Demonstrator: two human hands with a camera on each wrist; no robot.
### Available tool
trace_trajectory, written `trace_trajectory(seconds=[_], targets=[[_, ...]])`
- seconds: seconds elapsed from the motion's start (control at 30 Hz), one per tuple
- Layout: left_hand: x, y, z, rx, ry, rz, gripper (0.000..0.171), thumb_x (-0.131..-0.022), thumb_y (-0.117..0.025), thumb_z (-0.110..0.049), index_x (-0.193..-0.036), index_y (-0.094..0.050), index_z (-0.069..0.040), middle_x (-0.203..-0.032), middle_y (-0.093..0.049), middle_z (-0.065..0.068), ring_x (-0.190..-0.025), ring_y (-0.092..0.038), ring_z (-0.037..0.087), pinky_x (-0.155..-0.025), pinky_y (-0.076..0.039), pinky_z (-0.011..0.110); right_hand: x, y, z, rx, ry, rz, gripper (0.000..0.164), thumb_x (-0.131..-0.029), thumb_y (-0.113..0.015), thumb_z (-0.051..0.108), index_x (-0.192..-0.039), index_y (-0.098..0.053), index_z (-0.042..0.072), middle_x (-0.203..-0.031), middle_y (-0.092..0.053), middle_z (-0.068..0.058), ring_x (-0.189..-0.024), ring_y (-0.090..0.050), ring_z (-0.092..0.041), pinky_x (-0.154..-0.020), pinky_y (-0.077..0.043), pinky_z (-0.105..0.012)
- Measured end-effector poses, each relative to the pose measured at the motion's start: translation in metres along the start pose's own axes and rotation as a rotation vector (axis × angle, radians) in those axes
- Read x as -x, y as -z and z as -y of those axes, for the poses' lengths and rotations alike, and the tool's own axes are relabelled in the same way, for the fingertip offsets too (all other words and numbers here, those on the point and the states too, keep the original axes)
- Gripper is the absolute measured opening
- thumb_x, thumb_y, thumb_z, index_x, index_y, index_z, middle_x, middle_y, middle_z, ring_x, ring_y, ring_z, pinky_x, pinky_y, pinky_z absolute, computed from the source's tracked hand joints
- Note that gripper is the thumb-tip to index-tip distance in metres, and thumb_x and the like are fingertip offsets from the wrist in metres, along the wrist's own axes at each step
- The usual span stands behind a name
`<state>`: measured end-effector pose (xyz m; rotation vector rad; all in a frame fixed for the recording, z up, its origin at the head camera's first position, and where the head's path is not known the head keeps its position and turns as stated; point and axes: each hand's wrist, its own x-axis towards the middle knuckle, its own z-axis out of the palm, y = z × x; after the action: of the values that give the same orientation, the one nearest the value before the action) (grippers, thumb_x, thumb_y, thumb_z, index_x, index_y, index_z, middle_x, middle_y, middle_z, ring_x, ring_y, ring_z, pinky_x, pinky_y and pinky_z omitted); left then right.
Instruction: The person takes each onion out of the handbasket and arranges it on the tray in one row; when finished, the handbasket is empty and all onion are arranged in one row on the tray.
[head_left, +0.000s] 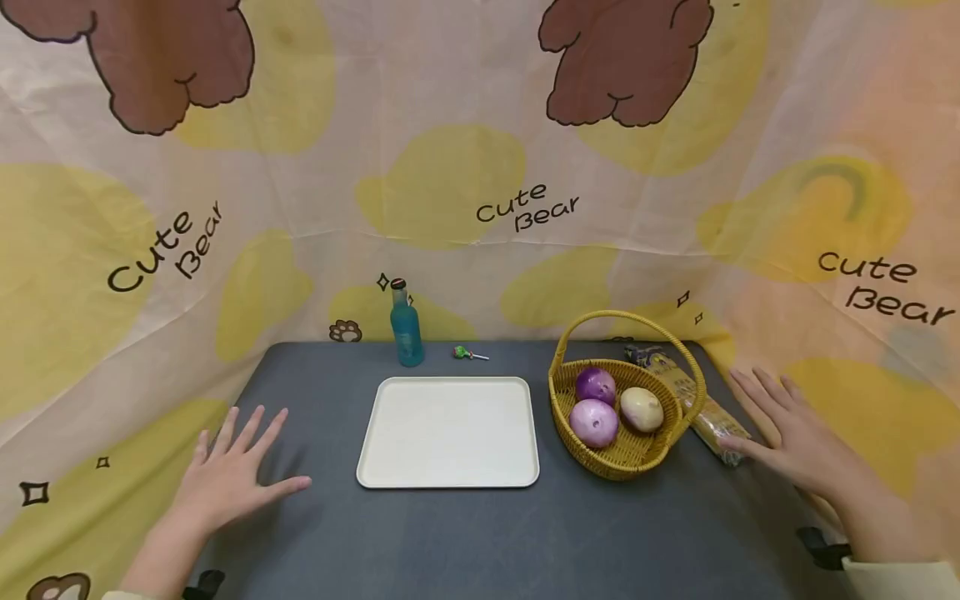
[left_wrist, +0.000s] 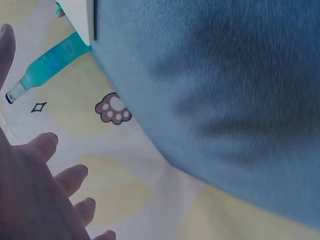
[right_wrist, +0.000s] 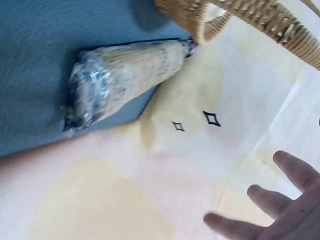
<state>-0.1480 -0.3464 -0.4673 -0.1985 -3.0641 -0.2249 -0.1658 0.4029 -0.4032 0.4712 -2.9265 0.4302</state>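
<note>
My left hand [head_left: 232, 479] hovers over the table's left side, fingers spread and straight, holding nothing. On the right, my right hand [head_left: 795, 433] is held in the air with its fingers apart, nearest to a clear packet of pale sticks like dried noodles [right_wrist: 135, 75]. That packet lies partly behind a yellow wicker basket [head_left: 611, 471] with a tall handle. Inside the basket are two purple onions [head_left: 594, 422] and a pale, whitish onion-like vegetable [head_left: 642, 409]. A white rectangular tray [head_left: 450, 433] lies flat in the middle, left of the basket.
Behind the tray stands a blue bottle [head_left: 407, 329] with a dark cap. A lollipop [head_left: 468, 354] in a green wrapper lies to its right. Printed cloth [head_left: 450, 192] hangs around the back and sides of the dark grey table [head_left: 465, 542].
</note>
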Motion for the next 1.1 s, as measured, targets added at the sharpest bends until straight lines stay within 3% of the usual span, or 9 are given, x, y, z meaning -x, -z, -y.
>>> trace_trajectory(seconds=[0.07,0.17,0.23,0.3,0.4,0.5,0.63,0.87,1.1], targets=[[-0.001,-0.005,-0.003,0.015,0.001,-0.004,0.112,-0.08,-0.06,-0.08,-0.164,-0.008,-0.028,-0.164,-0.021,0.028,-0.152,0.005,0.052,-0.111,0.0,0.079,-0.001,0.0,0.003,-0.06,-0.001,-0.017,0.096,-0.091,-0.074,0.04,-0.164,-0.012,0.03,-0.17,-0.006,-0.018,-0.152,-0.004,-0.052,-0.106,-0.012,-0.083],[-0.003,-0.012,-0.007,0.064,0.005,0.008,0.112,-0.081,-0.062,-0.078,-0.164,-0.009,-0.026,-0.162,-0.024,0.029,-0.15,-0.002,0.056,-0.11,-0.003,0.08,-0.003,-0.001,0.01,-0.121,-0.051,-0.065,0.094,-0.089,-0.077,0.038,-0.163,-0.02,0.032,-0.166,-0.022,-0.021,-0.138,-0.037,-0.056,-0.096,-0.033,-0.078],[-0.005,-0.015,-0.011,0.094,0.01,0.004,0.11,-0.081,-0.064,-0.076,-0.164,-0.013,-0.025,-0.161,-0.027,0.029,-0.149,-0.009,0.057,-0.11,-0.006,0.08,-0.004,-0.003,0.015,-0.162,-0.083,-0.107,0.091,-0.088,-0.079,0.037,-0.161,-0.026,0.031,-0.157,-0.039,-0.023,-0.119,-0.057,-0.052,-0.088,-0.05,-0.065],[-0.008,-0.019,-0.015,0.111,0.01,-0.006,0.108,-0.081,-0.065,-0.074,-0.164,-0.017,-0.023,-0.159,-0.032,0.029,-0.147,-0.017,0.058,-0.109,-0.01,0.08,-0.004,-0.005,0.021,-0.202,-0.104,-0.164,0.087,-0.087,-0.081,0.035,-0.159,-0.033,0.03,-0.146,-0.052,-0.022,-0.103,-0.069,-0.031,-0.076,-0.059,-0.045],[-0.011,-0.027,-0.022,0.134,0.009,-0.011,0.105,-0.082,-0.066,-0.073,-0.162,-0.025,-0.017,-0.157,-0.037,0.028,-0.143,-0.025,0.059,-0.108,-0.015,0.08,-0.003,-0.007,0.031,-0.273,-0.111,-0.262,0.08,-0.087,-0.081,0.026,-0.156,-0.04,0.029,-0.133,-0.062,-0.009,-0.094,-0.065,0.003,-0.067,-0.054,-0.016],[-0.013,-0.034,-0.03,0.196,0.014,0.001,0.102,-0.083,-0.067,-0.069,-0.16,-0.03,-0.013,-0.157,-0.039,0.027,-0.143,-0.027,0.059,-0.108,-0.017,0.079,-0.002,-0.008,0.041,-0.341,-0.081,-0.378,0.077,-0.085,-0.082,0.012,-0.152,-0.047,0.026,-0.125,-0.063,0.016,-0.09,-0.059,0.019,-0.069,-0.049,-0.004],[-0.016,-0.041,-0.04,0.285,0.022,0.003,0.099,-0.085,-0.069,-0.064,-0.16,-0.031,-0.012,-0.158,-0.038,0.024,-0.145,-0.026,0.057,-0.11,-0.017,0.078,-0.005,-0.01,0.052,-0.401,0.001,-0.485,0.077,-0.076,-0.084,-0.006,-0.144,-0.056,0.015,-0.116,-0.059,0.033,-0.089,-0.064,0.015,-0.072,-0.049,-0.003],[-0.021,-0.05,-0.058,0.403,0.033,0.052,0.101,-0.086,-0.069,-0.062,-0.161,-0.026,-0.01,-0.161,-0.033,0.025,-0.147,-0.023,0.054,-0.111,-0.021,0.076,-0.011,-0.016,0.072,-0.384,0.136,-0.513,0.072,-0.067,-0.086,-0.013,-0.133,-0.066,0.007,-0.115,-0.064,0.028,-0.091,-0.066,0.011,-0.072,-0.052,-0.006],[-0.029,-0.064,-0.076,0.524,0.101,0.148,0.111,-0.083,-0.076,-0.058,-0.162,-0.017,-0.007,-0.164,-0.022,0.026,-0.149,-0.024,0.05,-0.113,-0.029,0.069,-0.023,-0.031,0.096,-0.438,0.149,-0.478,0.067,-0.068,-0.087,-0.011,-0.129,-0.067,0.005,-0.112,-0.071,0.014,-0.093,-0.066,0.008,-0.074,-0.053,-0.007]])
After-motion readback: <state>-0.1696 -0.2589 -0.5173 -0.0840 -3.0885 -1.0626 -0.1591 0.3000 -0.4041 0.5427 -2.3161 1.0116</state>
